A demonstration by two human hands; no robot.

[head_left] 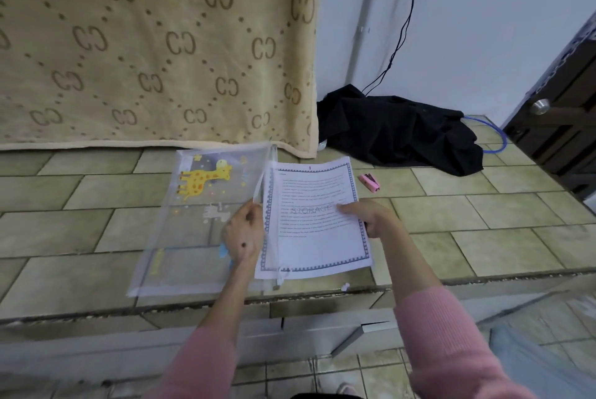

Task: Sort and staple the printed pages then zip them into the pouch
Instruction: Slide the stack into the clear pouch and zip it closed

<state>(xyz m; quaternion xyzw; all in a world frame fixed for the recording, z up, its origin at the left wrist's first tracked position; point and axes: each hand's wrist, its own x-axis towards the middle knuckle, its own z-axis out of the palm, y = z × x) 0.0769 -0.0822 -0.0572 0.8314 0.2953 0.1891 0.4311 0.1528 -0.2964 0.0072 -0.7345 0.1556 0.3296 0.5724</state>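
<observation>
Two hands working over a raised tiled ledge [483,215], seen from the head camera; left hand [243,234] pinching the open edge of the pouch [193,224], fingers curled on its zipper side; right hand [371,216] gripping the printed pages [316,224] at their right edge, thumb lying on top of the sheet near the faint word STORAGE; pages lying flat beside the pouch near the front edge of the ledge, their left edge overlapping the pouch's mouth, though how far inside cannot be told; pouch translucent, showing a yellow giraffe print, lying to the left of the pages and blurring slightly; small pink stapler [370,182] sitting on the tiles just beyond the top right corner of the pages, apart from both hands; black cloth [400,131] lying heaped toward the back of the ledge against the wall; patterned beige blanket [154,44] hanging behind the pouch; dark wooden door [561,115] standing at the far right; pink sleeves [451,340] covering both forearms.
</observation>
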